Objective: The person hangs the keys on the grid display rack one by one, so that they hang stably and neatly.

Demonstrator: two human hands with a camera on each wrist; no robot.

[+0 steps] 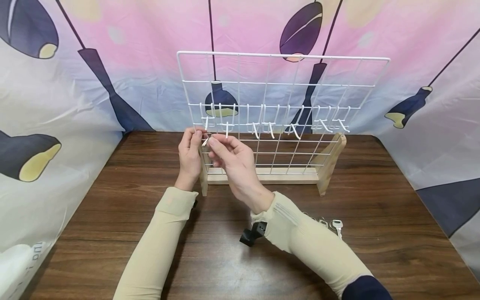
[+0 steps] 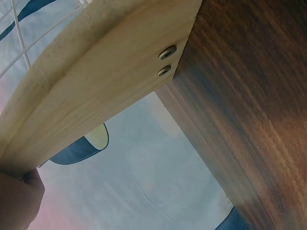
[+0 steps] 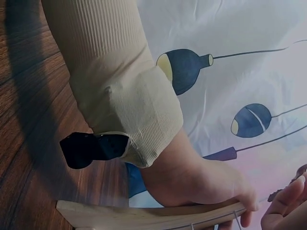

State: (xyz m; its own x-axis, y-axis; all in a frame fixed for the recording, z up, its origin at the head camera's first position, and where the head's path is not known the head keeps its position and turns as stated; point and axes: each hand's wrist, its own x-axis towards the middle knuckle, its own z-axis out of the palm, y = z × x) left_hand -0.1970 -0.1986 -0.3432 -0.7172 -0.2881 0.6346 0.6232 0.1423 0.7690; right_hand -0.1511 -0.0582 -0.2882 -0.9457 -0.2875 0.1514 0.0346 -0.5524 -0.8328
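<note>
In the head view my right hand (image 1: pixel 240 164) pinches a small key ring (image 1: pixel 209 134) between thumb and fingers. A short silvery key (image 1: pixel 205 142) shows at its fingertips. My left hand (image 1: pixel 190 152) is close beside it, fingers bent, tips right at the end of the leftmost white hook (image 1: pixel 206 122); I cannot tell what they pinch. In the right wrist view the left hand (image 3: pixel 201 179) overlaps the wooden upright, and the right fingers (image 3: pixel 288 199) show at the lower right edge. The left wrist view holds only a dark bit of hand (image 2: pixel 19 199).
A white wire grid rack (image 1: pixel 283 55) with several hooks stands on wooden feet (image 1: pixel 330 164) on the brown table (image 1: pixel 123 225). More keys (image 1: pixel 337 225) lie beyond the right forearm. A patterned curtain (image 1: pixel 150 29) hangs behind. Black wrist cameras (image 1: pixel 253 233) sit at the cuffs.
</note>
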